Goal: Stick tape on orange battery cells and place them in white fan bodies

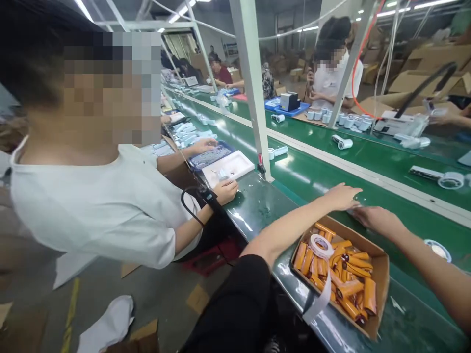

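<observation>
My left hand (342, 196) reaches over the green conveyor belt (312, 176), fingers together and pressed down on a small clear item I cannot make out. My right hand (375, 218) meets it from the right, fingers curled at the same spot. Just below both hands sits an open cardboard box (382, 267) filled with several orange cylindrical cells (353, 287). A roll of white tape (321, 245) lies on top of the cells, its strip hanging over the box's front wall.
A co-worker in a white shirt (95, 206) sits close on my left, their hand (225, 190) by a white tray (228, 167). Small white devices (342, 142) lie along the belt. A white frame post (253, 93) stands ahead. Other people work across the line.
</observation>
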`<state>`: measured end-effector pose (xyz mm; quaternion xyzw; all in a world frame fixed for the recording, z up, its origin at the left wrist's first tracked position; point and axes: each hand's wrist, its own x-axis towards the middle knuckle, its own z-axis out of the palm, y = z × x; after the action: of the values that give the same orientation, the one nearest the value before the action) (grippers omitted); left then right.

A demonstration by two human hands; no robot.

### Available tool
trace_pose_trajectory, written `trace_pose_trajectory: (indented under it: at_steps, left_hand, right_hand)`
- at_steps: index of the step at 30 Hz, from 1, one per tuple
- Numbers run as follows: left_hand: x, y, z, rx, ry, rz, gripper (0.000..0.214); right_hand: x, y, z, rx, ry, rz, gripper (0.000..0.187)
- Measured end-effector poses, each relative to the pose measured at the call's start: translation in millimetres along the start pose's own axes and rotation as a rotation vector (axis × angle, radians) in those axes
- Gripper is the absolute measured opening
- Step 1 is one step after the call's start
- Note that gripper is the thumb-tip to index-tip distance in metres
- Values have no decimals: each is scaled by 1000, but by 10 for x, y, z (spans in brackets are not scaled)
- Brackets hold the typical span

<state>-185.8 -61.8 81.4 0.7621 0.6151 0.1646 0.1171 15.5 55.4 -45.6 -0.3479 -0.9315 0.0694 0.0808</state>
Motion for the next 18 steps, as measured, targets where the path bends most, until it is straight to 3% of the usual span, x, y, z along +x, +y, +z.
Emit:
trace_pose_trajectory:
  at_steps: [4,7,9,11,13,15,18]
  left_hand:
    - [-971,81,160,82,-6,222,49]
    - [-1622,-47,323,137,-58,184,47]
    - [-1786,-131,380,154,-129,184,35]
    - [-1794,-135,382,170,-156,221,28]
    - [-1785,-42,342,192,-50,240,24]
    - [-1852,116,305,202,138,230,23]
    - [-2081,342,333,161,301,235,23]
  right_hand:
    - [-156,-64,-71,-89,-47,37,39]
    - [-260,-179,-176,-46,-10,100,44]
    - [-373,-271,-306,-6,62,125,46]
    - [-569,-396,-468,69,175,125,47]
    - [-853,-577,-608,224,246,142,48]
    - [-1190,-824,-667,482,187,172,54]
    - [-1681,-1294,-587,936,-100,145,72]
